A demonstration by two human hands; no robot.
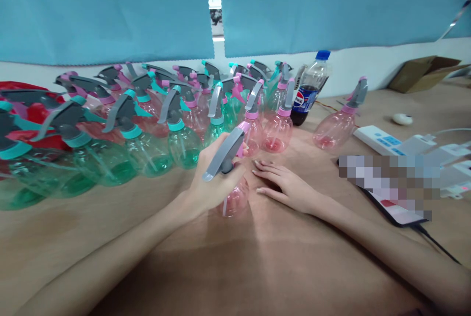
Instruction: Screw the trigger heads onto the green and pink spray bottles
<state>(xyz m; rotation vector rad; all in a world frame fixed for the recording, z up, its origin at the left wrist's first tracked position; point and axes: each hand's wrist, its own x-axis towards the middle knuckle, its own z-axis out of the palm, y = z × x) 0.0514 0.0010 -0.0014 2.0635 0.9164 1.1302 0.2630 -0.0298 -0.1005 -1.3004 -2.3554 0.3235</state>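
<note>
My left hand (211,176) is closed around the neck of a pink spray bottle (235,198) with a grey and pink trigger head. The bottle stands close to upright in front of me, and the palm covers part of its neck. My right hand (285,183) lies flat on the brown tabletop (294,267) just right of that bottle, fingers stretched out and holding nothing. Beyond both hands stand more pink spray bottles (276,132). To the left, green spray bottles (184,144) with teal collars form a row.
A cola bottle (311,88) with a blue cap stands at the back. Right of it are a lone pink spray bottle (334,127), a white power strip (382,142), a phone (386,191) with a cable, a small white object (402,118) and a cardboard box (423,73).
</note>
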